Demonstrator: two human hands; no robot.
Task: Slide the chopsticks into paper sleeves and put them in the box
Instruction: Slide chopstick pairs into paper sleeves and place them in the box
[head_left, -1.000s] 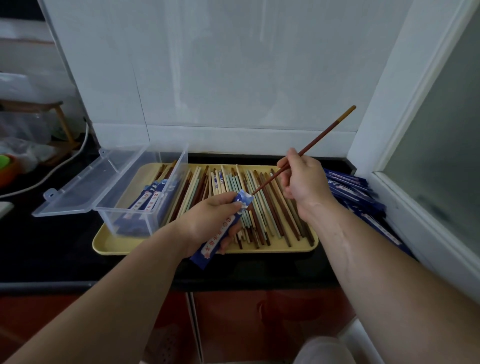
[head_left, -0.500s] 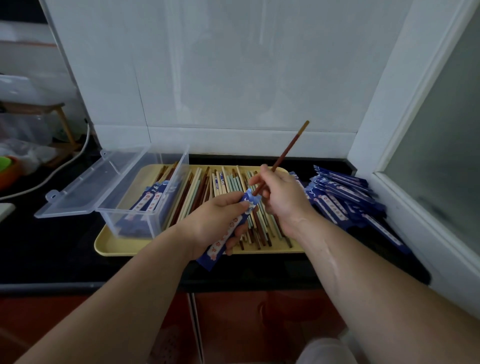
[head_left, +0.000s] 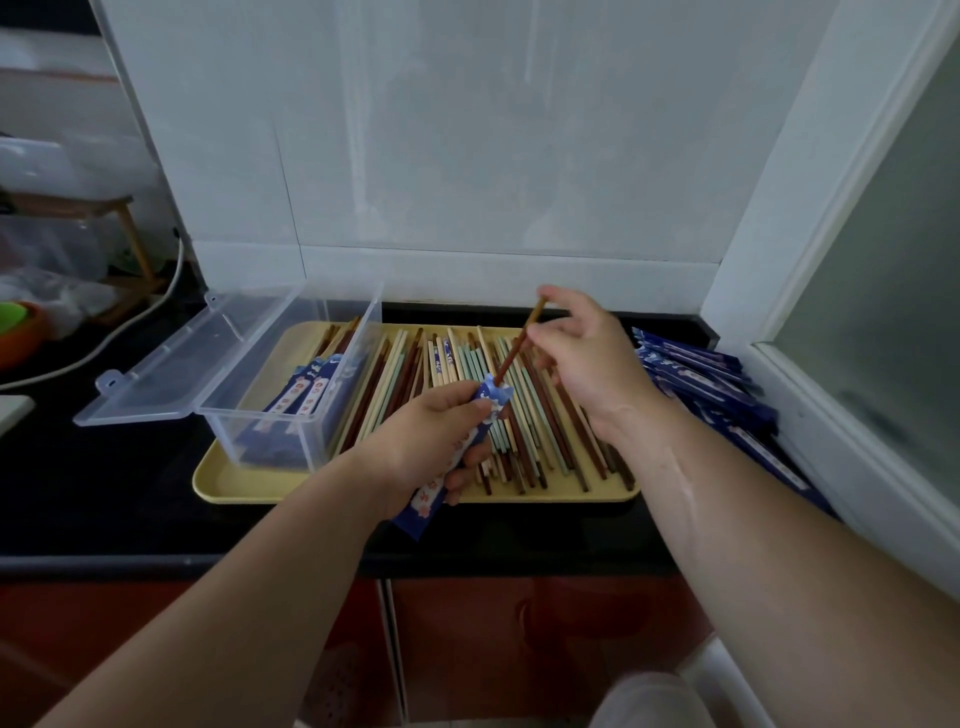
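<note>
My left hand (head_left: 426, 441) grips a blue paper sleeve (head_left: 451, 462) above the front of the yellow tray (head_left: 234, 483). My right hand (head_left: 587, 358) pinches a brown chopstick (head_left: 517, 345) whose lower end is inside the sleeve's open top. Several loose chopsticks (head_left: 524, 410) in brown, cream and pale green lie side by side on the tray. A clear plastic box (head_left: 306, 384) with its lid swung open to the left stands on the tray's left end and holds a few sleeved chopsticks (head_left: 306, 395).
A pile of blue paper sleeves (head_left: 722, 395) lies on the black counter right of the tray, against a white window frame (head_left: 831, 415). A white cable (head_left: 104, 338) and an orange bowl (head_left: 21, 332) are at far left. White wall tiles rise behind.
My right hand has pushed the brown chopstick down into the sleeve, so much less of it sticks out above. My left hand has kept the sleeve in about the same place.
</note>
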